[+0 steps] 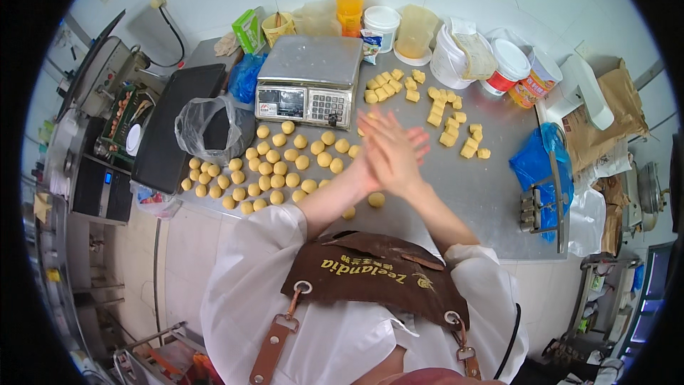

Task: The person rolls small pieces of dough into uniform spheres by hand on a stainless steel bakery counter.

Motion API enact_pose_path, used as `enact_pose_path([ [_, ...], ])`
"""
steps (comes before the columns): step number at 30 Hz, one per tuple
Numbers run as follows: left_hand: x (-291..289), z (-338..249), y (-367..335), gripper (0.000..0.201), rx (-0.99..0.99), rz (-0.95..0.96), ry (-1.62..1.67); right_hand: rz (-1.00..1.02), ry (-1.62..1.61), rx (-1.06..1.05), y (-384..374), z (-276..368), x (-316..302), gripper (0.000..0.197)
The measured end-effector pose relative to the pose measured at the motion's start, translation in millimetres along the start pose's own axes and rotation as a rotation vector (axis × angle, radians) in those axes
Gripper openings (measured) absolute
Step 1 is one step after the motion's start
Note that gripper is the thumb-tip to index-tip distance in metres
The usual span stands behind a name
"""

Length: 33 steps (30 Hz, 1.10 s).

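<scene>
My left hand and my right hand are pressed flat, palm to palm, above the steel table, with the right one on top and blurred. Anything between the palms is hidden. To their left lie several round yellow dough balls in rows. One ball sits just below the hands and another by my left forearm. Behind and to the right are several cut yellow dough cubes.
A digital scale stands behind the balls. A black tray and a clear plastic bag are at the left. An orange bottle, white tubs and a blue bag line the back and right.
</scene>
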State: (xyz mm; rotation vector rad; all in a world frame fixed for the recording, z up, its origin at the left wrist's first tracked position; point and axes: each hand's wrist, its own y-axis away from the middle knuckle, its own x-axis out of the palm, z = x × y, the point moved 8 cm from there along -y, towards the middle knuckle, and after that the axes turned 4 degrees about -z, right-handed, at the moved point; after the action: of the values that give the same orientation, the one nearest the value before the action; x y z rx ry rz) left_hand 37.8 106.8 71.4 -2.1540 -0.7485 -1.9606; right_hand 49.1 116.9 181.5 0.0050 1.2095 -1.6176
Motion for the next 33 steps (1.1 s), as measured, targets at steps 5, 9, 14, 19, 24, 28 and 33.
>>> enact_pose_path([
  [5,25.0,-5.0,18.3,0.063,0.005,0.144,-0.124,0.086,0.230,-0.055,24.4,-1.1,-7.2,0.046],
  [9,37.0,-1.7,20.6,0.062,0.019,0.237,-0.177,0.057,0.092,-0.056,18.2,23.4,-2.8,0.043],
  [14,13.5,24.8,5.0,0.066,-0.027,0.032,-0.184,0.081,0.240,-0.029,11.8,7.9,-17.8,0.046],
  [19,18.8,11.5,5.0,0.062,0.020,0.165,-0.251,0.189,0.142,-0.103,32.1,29.7,-14.8,0.057],
  [24,12.0,24.0,-0.5,0.075,0.233,0.329,-0.138,0.228,0.270,-0.074,7.3,38.4,-15.6,0.070],
  [28,-27.7,-19.6,8.0,0.038,0.162,-0.218,0.005,0.191,0.315,0.034,31.7,-0.7,-36.2,0.076],
  [33,-44.3,-32.4,10.7,0.034,0.112,-0.427,-0.029,0.050,0.253,0.231,51.7,-33.9,-72.6,0.063],
])
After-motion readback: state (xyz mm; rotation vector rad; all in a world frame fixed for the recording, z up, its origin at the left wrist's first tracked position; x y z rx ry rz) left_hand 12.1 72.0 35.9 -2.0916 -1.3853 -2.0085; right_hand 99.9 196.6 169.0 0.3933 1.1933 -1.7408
